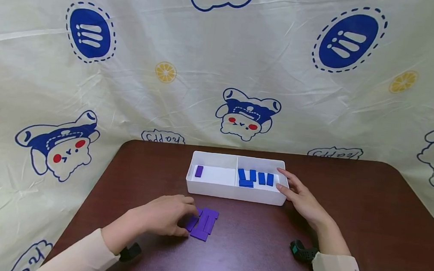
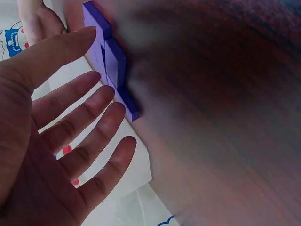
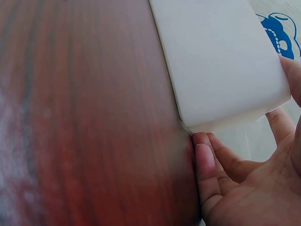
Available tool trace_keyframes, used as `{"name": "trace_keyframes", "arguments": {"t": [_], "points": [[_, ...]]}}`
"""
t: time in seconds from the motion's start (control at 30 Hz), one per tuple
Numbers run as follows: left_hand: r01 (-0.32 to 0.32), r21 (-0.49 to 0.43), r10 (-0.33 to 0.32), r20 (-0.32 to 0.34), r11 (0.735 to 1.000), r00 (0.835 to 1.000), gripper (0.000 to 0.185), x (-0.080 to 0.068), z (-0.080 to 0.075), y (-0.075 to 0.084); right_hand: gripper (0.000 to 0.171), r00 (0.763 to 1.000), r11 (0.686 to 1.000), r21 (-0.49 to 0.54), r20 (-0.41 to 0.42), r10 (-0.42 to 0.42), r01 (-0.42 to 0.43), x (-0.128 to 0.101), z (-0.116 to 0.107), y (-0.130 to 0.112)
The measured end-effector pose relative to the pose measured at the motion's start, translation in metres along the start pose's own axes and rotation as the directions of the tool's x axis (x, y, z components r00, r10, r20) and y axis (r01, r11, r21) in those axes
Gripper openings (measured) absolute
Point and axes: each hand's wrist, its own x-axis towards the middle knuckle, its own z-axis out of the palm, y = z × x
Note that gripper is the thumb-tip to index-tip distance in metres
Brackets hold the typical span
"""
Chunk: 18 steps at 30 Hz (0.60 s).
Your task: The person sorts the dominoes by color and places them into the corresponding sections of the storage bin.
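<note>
My left hand (image 1: 167, 215) is beside a small cluster of flat purple blocks (image 1: 199, 235), its thumb and fingers spread around their left side. In the left wrist view, the fingers are loosely extended alongside the purple blocks (image 2: 115, 61), with nothing pinched between them. A white two-compartment box (image 1: 212, 189) lies just beyond the cluster. Its left compartment has one purple block (image 1: 199, 171); several blue blocks (image 1: 261, 178) lie in the right one. At the box's right end, my right hand (image 1: 304, 201) holds the end wall, two fingertips over the rim.
The dark brown table (image 1: 253, 250) carries the box and blocks. Behind it hangs a pale printed sheet (image 1: 196, 108) with cartoon figures. Dark bands (image 1: 303, 250) are around both wrists.
</note>
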Motion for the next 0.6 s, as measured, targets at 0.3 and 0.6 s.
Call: {"name": "trace_keyframes", "arguments": {"t": [0.3,0.6], "points": [[0.002,0.016,-0.002,0.003,1.0,1.0,0.045,0.0058,0.0035,0.0012,0.071,1.0,1.0,0.001,-0.011,0.014,-0.014,-0.0001,-0.0006,-0.0005],[0.002,0.029,-0.002,-0.006,1.0,1.0,0.04,0.0087,0.0062,0.0015,0.069,1.0,1.0,0.01,-0.01,0.012,-0.012,-0.001,-0.0006,0.0019]]}}
